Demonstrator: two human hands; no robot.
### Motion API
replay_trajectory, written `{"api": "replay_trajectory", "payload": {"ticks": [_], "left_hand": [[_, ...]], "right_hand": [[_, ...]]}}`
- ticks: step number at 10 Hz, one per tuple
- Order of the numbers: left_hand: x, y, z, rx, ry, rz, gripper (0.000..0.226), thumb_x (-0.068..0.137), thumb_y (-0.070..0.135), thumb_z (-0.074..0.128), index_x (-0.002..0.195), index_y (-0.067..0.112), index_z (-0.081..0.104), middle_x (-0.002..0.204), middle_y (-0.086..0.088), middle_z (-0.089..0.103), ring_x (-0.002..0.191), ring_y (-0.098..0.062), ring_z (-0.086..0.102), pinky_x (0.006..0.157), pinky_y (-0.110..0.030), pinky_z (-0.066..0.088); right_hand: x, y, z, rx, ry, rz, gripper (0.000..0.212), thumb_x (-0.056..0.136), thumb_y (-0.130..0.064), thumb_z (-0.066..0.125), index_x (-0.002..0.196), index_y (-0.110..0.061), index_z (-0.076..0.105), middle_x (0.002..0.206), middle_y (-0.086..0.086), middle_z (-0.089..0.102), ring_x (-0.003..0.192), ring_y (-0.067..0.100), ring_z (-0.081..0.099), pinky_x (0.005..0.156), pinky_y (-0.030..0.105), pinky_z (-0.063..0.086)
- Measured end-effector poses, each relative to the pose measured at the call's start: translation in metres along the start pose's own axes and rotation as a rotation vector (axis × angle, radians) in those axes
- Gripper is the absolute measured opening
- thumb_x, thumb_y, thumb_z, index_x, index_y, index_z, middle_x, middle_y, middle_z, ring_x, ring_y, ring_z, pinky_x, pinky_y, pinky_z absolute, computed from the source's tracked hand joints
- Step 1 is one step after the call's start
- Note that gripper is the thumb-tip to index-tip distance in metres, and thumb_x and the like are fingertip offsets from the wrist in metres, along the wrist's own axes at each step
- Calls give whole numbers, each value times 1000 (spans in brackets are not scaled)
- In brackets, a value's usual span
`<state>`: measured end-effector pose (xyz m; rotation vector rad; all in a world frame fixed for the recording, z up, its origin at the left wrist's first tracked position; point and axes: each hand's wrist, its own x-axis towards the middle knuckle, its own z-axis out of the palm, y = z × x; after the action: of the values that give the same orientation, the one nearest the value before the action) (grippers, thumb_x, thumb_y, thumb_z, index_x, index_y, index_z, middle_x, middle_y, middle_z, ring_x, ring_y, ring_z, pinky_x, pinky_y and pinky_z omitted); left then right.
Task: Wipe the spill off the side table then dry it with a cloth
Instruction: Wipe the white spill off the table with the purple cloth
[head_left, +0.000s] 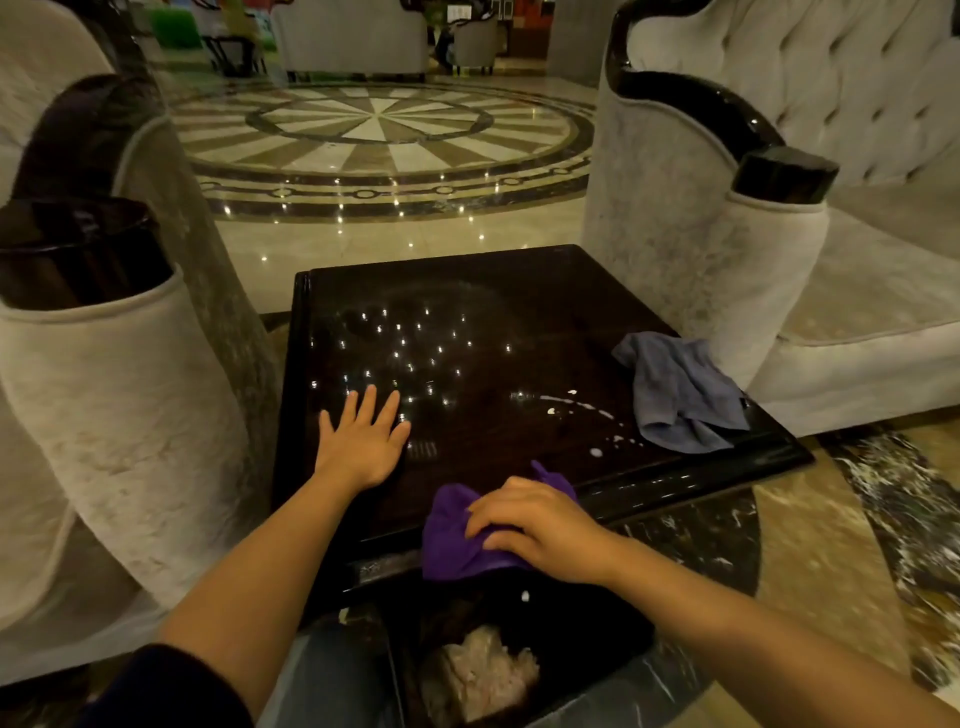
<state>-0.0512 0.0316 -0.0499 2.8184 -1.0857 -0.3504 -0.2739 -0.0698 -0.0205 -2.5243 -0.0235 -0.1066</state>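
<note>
A dark glossy side table (519, 312) fills the middle of the view. My left hand (363, 441) lies flat and open on its left part, fingers spread. At the table's near edge my right hand (540, 525) presses on a purple cloth (457, 535) and grips it. A trail of white spill drops (576, 402) curves across the right part of the table, between the purple cloth and a grey-blue cloth (675, 389) that lies crumpled at the right edge.
Pale upholstered armchairs with dark wooden arm caps stand close on the left (104, 395) and right (727, 249) of the table. A dark bin (519, 670) holding crumpled paper sits below the table's near edge. Polished marble floor (384, 140) lies beyond.
</note>
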Motion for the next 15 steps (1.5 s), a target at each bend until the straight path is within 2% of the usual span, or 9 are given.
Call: {"api": "replay_trajectory", "payload": {"ticks": [1,2,3,4,5,6,8,12,15], "left_hand": [[-1,-1,0,-15,-1,0,56,95,48,14,145,30,-5,156,-2,-12,143,-22,-15,114,-50,-8],[-1,0,-1,-15,2,3,57,95,49,14,145,30,-5,156,-3,-12,143,-22,-14,114,-50,-8],[-1,1,-3,-13,-7,5,56,95,49,13,145,30,-4,156,-3,-12,143,-22,-14,114,-51,-7],[-1,1,-2,-14,-7,7,56,95,49,13,145,30,-4,156,-2,-12,143,-22,-14,114,-51,-7],[0,0,0,-11,-5,11,57,95,50,13,145,30,-5,156,-2,-13,143,-22,-15,114,-51,-7],[1,-1,1,2,-5,7,57,95,50,12,145,31,-6,156,-2,-13,143,-22,-15,114,-50,-7],[5,-3,3,18,-9,11,56,94,51,10,144,32,-7,156,-1,-15,142,-22,-16,114,-50,-8],[4,-3,4,2,1,9,56,94,51,11,144,33,-6,156,0,-13,142,-21,-16,114,-50,-7],[1,-1,0,6,-2,5,56,95,49,12,145,31,-6,156,-2,-13,143,-23,-14,114,-51,-7]], "right_hand": [[-8,-10,-1,41,-54,-31,20,86,-20,56,104,-17,64,115,3,66,101,22,54,91,35,43],[-5,-9,-20,85,34,0,20,85,-12,56,103,-9,64,113,10,65,102,18,54,92,27,37],[10,16,-57,183,231,117,27,85,0,54,111,-3,58,111,2,58,107,14,52,89,3,32],[28,47,-83,228,379,226,36,87,1,50,123,-6,51,126,7,54,117,14,46,96,10,33],[52,88,-113,163,497,339,35,90,-5,48,123,-12,52,126,7,56,115,15,49,91,15,33],[68,123,-128,22,434,433,32,91,-10,47,121,-17,54,126,11,59,114,22,52,92,20,34],[69,156,-106,-302,177,557,36,95,-20,38,131,-22,43,139,15,44,123,37,43,106,48,33],[42,155,-98,-442,105,463,39,96,-21,34,135,-26,35,143,13,39,111,36,45,98,42,34],[31,120,-63,-329,213,585,38,96,-27,33,133,-30,37,148,8,33,124,35,34,101,53,34]]}}
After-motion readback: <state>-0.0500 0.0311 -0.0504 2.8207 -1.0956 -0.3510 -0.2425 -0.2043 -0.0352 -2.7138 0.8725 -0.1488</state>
